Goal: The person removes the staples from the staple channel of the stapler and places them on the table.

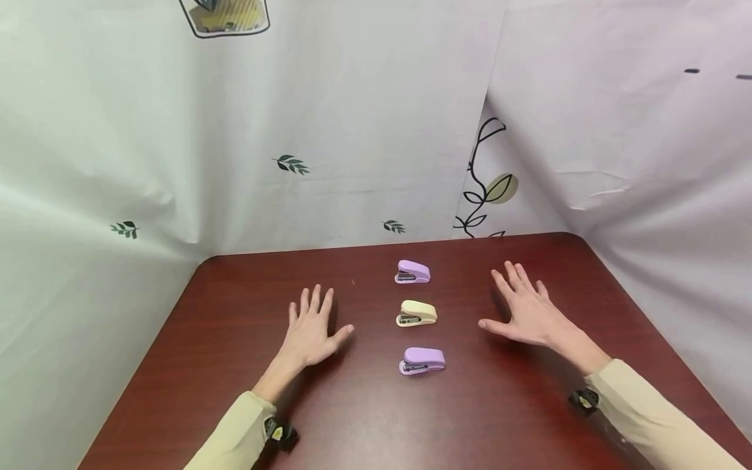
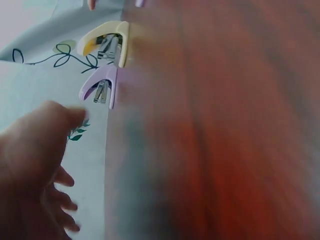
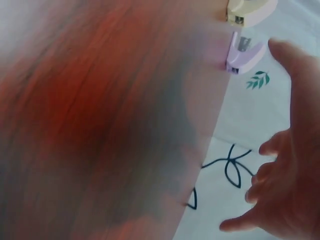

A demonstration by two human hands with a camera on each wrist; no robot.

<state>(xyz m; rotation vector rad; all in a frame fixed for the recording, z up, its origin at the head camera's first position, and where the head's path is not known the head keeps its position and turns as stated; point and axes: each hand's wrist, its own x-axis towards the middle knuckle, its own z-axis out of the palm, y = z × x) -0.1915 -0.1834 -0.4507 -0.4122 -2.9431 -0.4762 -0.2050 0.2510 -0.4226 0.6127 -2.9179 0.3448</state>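
Three small staplers stand in a column at the middle of the table: a purple stapler [image 1: 413, 272] at the back, a cream stapler [image 1: 417, 314] in the middle and another purple stapler [image 1: 423, 361] in front. Their mouths face left in the head view. My left hand [image 1: 309, 333] is to the left of them, fingers spread, holding nothing. On the other side my right hand [image 1: 526, 309] also has its fingers spread and holds nothing. Both hands are apart from the staplers. The left wrist view shows the cream stapler [image 2: 107, 42] and a purple stapler [image 2: 101, 87] beyond the thumb.
The dark red-brown table [image 1: 364, 418] has rounded back corners. A white sheet [image 1: 364, 117] printed with leaves hangs behind it and along both sides. Each sleeve has a small dark device [image 1: 281, 433] near the wrist.
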